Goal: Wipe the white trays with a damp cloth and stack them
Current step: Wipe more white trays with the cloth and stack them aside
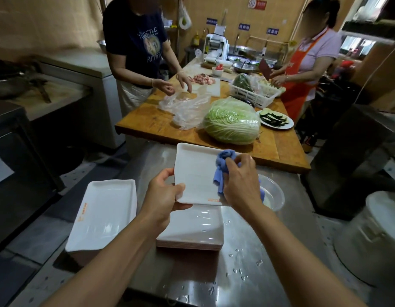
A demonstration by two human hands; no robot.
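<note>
White tray (196, 173), blue cloth (223, 167).
Our left hand (163, 200) pinches the tray's corner; our right hand (240, 182) grips the cloth against it.

Tight at centre, open near edge.
Bare wet steel tabletop (247, 273) free in front. Blocked left by stack of white rect. trays (103, 213), mid by second white tray stack (192, 235), right by clear plastic bowl (274, 196); beyond, wooden board (147, 125) w/ wrapped cabbage (232, 120).
</note>
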